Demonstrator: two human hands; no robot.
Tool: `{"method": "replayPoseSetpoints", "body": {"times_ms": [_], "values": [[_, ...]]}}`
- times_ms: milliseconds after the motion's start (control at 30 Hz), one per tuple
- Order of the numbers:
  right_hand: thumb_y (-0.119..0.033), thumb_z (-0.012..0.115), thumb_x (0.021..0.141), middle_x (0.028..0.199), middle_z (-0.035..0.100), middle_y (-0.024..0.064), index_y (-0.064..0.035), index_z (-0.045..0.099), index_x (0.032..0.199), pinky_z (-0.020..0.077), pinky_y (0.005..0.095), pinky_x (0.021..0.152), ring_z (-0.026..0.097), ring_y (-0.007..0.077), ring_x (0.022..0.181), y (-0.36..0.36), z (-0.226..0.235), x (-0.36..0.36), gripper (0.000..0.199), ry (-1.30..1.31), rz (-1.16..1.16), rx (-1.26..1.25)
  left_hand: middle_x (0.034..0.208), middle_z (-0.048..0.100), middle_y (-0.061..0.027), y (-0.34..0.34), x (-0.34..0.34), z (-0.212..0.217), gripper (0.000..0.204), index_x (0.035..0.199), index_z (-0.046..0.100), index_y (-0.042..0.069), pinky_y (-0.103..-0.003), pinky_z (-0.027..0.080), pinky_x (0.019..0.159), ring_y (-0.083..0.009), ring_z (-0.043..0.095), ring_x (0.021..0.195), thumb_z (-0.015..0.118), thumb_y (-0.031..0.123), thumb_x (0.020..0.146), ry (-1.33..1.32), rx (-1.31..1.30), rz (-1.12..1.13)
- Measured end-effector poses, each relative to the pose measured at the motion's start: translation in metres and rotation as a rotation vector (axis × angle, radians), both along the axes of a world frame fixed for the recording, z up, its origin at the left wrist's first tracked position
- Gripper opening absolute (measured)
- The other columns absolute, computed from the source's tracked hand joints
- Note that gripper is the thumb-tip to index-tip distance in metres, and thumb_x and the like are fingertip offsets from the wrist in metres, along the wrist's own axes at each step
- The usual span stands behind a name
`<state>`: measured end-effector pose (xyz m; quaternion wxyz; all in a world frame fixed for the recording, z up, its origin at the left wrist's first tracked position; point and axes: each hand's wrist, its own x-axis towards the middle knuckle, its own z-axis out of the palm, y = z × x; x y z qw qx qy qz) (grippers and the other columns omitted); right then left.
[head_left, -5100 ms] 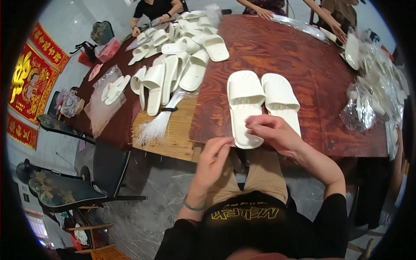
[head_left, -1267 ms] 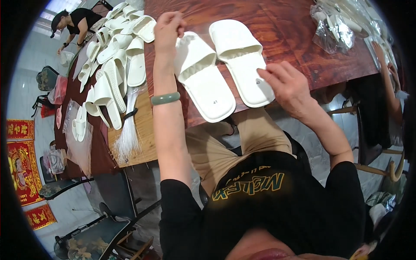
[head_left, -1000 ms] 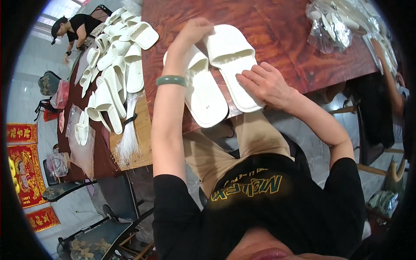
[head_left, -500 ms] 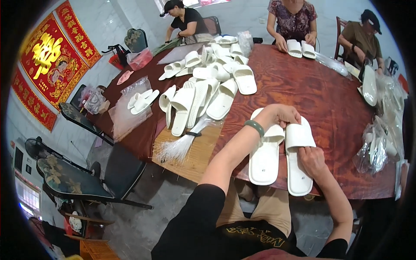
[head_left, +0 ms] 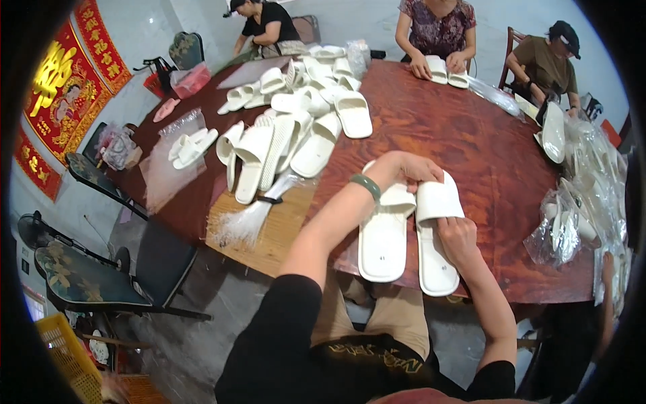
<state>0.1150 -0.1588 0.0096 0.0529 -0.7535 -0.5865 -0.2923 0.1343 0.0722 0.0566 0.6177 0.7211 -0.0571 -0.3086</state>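
Two white slippers lie side by side in front of me, soles down, heels toward me and slightly over the table edge. My left hand (head_left: 418,170) reaches across the toe of the left slipper (head_left: 383,252). Its fingers are pinched at the inner front edge of the strap on the right slipper (head_left: 441,198); anything between them is too small to make out. My right hand (head_left: 457,237) is closed at the rear edge of that same strap, fingertips tucked under it and hidden. A green bangle (head_left: 367,186) circles my left wrist.
A heap of white slippers (head_left: 289,114) covers the table's left half. A bundle of thin white strands (head_left: 245,214) lies before it. Bagged slippers (head_left: 562,225) stand at the right edge. Three people sit across the table, one handling slippers (head_left: 437,69). A yellow crate (head_left: 67,350) is lower left.
The view has shifted, so the whole scene slides left. My right fingers have moved slightly further under the strap. Both slippers keep their places, and the left hand stays near the toe.
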Motion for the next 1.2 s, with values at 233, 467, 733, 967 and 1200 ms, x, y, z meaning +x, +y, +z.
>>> {"method": "replayPoseSetpoints", "body": {"times_ms": [233, 467, 733, 967, 1200], "values": [[-0.010, 0.058, 0.067, 0.061, 0.054, 0.0046, -0.0059, 0.056, 0.072, 0.0447, 0.0296, 0.048, 0.058, 0.0171, 0.051, 0.004, -0.003, 0.006, 0.006, -0.077, 0.019, 0.066, 0.065, 0.051, 0.0060, -0.004, 0.001, 0.001, 0.015, 0.093, 0.059, 0.008, -0.015, 0.025, 0.033, 0.0003, 0.037, 0.043, 0.061, 0.020, 0.085, 0.006, 0.030, 0.079], [-0.010, 0.058, 0.067, 0.060, 0.055, 0.0044, -0.0066, 0.056, 0.070, 0.0455, 0.0290, 0.049, 0.058, 0.0172, 0.051, 0.002, -0.002, 0.006, 0.005, -0.055, -0.019, 0.085, 0.065, 0.052, 0.0075, -0.013, 0.003, 0.000, 0.008, 0.087, 0.061, 0.010, -0.016, 0.022, 0.033, 0.0013, 0.036, 0.042, 0.061, 0.017, 0.084, 0.034, 0.020, 0.232], [-0.010, 0.059, 0.068, 0.061, 0.057, 0.0047, -0.0065, 0.056, 0.072, 0.0459, 0.0295, 0.047, 0.059, 0.0168, 0.050, -0.001, -0.006, 0.009, 0.006, -0.032, -0.026, 0.092, 0.065, 0.056, 0.0029, -0.018, 0.007, -0.010, 0.015, 0.091, 0.064, 0.002, -0.018, 0.020, 0.033, -0.0011, 0.039, 0.044, 0.063, 0.015, 0.084, 0.027, -0.053, 0.417], [-0.011, 0.060, 0.073, 0.059, 0.056, 0.0047, -0.0070, 0.055, 0.077, 0.0453, 0.0307, 0.048, 0.059, 0.0177, 0.051, 0.001, 0.003, 0.006, 0.007, -0.018, -0.001, 0.101, 0.065, 0.057, 0.0010, -0.015, 0.002, -0.007, 0.018, 0.094, 0.065, 0.000, -0.019, 0.019, 0.033, -0.0018, 0.038, 0.044, 0.066, 0.014, 0.082, -0.018, -0.084, 0.507], [-0.011, 0.070, 0.071, 0.065, 0.059, 0.0036, -0.0054, 0.061, 0.083, 0.0434, 0.0302, 0.050, 0.057, 0.0195, 0.053, -0.017, 0.030, 0.003, 0.016, 0.105, 0.384, 0.257, 0.064, 0.059, -0.0004, -0.022, -0.007, -0.011, 0.019, 0.085, 0.067, -0.002, -0.021, 0.028, 0.038, -0.0038, 0.042, 0.047, 0.070, 0.015, 0.077, -0.215, 0.036, 0.494]]}}
